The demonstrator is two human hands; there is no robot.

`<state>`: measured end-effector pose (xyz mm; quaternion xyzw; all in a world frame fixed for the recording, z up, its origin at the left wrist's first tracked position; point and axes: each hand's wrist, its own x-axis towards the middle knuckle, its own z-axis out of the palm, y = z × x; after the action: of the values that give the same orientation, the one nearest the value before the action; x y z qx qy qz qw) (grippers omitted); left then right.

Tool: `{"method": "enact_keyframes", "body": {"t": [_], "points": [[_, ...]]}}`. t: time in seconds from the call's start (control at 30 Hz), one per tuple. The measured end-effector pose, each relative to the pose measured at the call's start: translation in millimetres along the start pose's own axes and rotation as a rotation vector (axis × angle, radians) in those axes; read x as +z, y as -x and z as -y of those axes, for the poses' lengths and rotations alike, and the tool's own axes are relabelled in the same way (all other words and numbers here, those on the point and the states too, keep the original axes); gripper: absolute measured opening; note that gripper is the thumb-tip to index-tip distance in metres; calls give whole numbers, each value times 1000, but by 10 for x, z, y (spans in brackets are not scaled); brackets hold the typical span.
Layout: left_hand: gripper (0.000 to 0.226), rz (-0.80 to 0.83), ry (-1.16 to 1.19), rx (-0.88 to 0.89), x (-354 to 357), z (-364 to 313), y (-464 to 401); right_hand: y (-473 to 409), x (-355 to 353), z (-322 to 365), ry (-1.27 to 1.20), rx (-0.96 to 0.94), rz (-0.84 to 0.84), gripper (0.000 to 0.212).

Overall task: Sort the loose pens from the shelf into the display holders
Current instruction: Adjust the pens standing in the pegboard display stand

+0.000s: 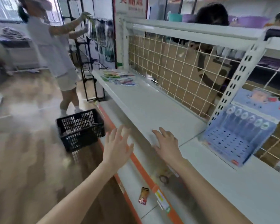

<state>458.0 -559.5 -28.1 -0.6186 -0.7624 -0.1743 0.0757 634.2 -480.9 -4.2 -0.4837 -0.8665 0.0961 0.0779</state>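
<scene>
Reaching along the white shelf (152,107), both hands are seen in the head view with fingers spread and nothing held: the left hand (117,147) hangs off the shelf's front edge, over the orange-trimmed lower tier, while the right hand (167,143) lies over the near end of the shelf board itself. The loose pens (120,77) are heaped at the far end of that shelf, well apart from either grip and straight ahead along the board; most appear to lie crosswise to it, though blur leaves single pens hard to tell. The right hand is judged the nearer, being already above the board. The blue display holder (238,135) stands at the shelf's near end, just beside the slotted upright (233,81) and to the right of the right hand. Between hands and pens the board shows bare; the wire grid (176,62) bounds it behind. A black basket (80,129) sits on the floor beyond the shelf's front edge.
</scene>
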Motion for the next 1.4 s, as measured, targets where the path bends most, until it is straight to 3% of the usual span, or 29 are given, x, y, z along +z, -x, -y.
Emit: {"method": "enact_keyframes", "body": {"t": [0.27,0.53,0.87,1.2,1.4], "points": [[54,-90,-50,-92,248,656,-1216,-1323,213,68,-103,-17,33,58],[53,-45,-116,-38,628,1035,-2536,-2723,185,-119,-178,9,23,49],[44,36,-37,-11,1040,1448,-3319,-3757,459,-212,-271,94,92,61],[32,110,214,175,1433,1564,-4201,-4532,562,-310,-312,318,-57,50],[35,86,153,310,1571,1713,-4735,-4922,666,-207,-307,420,-169,42]]}}
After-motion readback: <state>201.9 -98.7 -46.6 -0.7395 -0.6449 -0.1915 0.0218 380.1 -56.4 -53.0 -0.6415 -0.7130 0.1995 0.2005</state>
